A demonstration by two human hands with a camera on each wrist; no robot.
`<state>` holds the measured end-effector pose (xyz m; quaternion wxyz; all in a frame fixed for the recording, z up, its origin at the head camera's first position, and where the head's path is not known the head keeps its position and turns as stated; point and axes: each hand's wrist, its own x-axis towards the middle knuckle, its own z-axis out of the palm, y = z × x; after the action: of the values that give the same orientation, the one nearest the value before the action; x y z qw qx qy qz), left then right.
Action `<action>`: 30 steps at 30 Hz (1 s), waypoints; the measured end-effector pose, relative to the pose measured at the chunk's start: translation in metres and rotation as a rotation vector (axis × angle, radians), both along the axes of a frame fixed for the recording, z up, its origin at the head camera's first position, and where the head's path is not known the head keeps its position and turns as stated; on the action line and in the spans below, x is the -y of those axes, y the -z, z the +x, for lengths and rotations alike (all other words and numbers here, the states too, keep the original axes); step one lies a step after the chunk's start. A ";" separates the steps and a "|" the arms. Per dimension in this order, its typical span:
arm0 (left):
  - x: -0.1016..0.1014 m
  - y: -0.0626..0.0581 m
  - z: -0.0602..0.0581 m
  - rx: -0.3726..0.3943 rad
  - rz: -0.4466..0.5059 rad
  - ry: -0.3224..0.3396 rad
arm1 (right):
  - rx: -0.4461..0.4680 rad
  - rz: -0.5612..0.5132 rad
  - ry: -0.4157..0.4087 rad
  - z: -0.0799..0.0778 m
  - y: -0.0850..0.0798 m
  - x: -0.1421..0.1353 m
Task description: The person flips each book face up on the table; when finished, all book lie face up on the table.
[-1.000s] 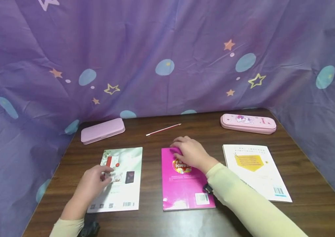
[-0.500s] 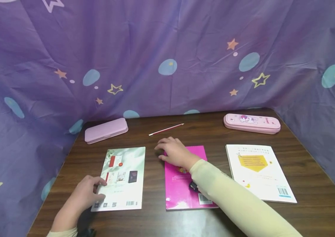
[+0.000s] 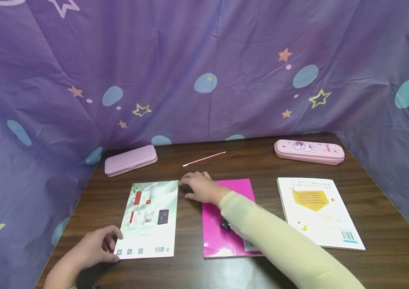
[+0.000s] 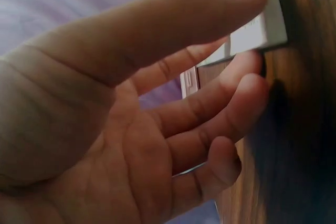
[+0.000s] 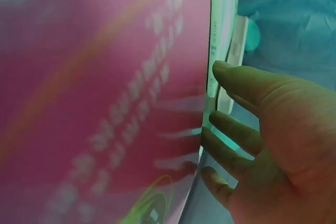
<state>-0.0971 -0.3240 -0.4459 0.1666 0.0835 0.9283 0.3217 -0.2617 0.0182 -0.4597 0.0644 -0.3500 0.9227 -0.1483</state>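
The left hand [image 3: 95, 245] sits near left, fingers loosely bent, thumb apart, while the right hand [image 3: 201, 188] lies farther off, its sleeved forearm [image 3: 280, 243] slanting in from near right.

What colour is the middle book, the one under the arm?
The middle book is bright pink, best seen from the head.

study desk [image 3: 249, 164]: books [image 3: 150, 228], pencil [image 3: 204, 159], purple star-print cloth [image 3: 248, 80] behind

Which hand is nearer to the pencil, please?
Right: the right hand is just in front of the pencil; the left hand is farther away, by the leftmost book.
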 end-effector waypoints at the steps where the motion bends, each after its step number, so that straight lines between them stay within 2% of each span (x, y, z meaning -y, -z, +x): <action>1: 0.001 0.000 0.000 0.010 0.007 0.008 | -0.003 0.002 -0.003 -0.001 0.000 0.002; 4: 0.002 -0.001 0.001 0.024 0.012 0.015 | -0.005 -0.003 -0.017 -0.003 0.002 0.007; 9: 0.000 0.000 0.002 0.001 -0.008 0.010 | 0.007 -0.017 -0.047 -0.004 0.003 0.015; 20: 0.001 0.000 0.001 -0.041 -0.037 -0.003 | 0.026 -0.019 -0.040 -0.008 0.003 0.024; 24: 0.001 -0.001 -0.001 -0.052 -0.043 -0.002 | 0.025 -0.037 -0.003 -0.009 0.002 0.027; 30: 0.000 0.002 -0.002 -0.057 -0.024 -0.001 | 0.007 -0.043 0.097 -0.006 0.001 0.026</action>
<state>-0.0990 -0.3238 -0.4476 0.1409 0.0902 0.9366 0.3078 -0.2674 -0.0081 -0.4604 0.0528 -0.3057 0.9349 -0.1723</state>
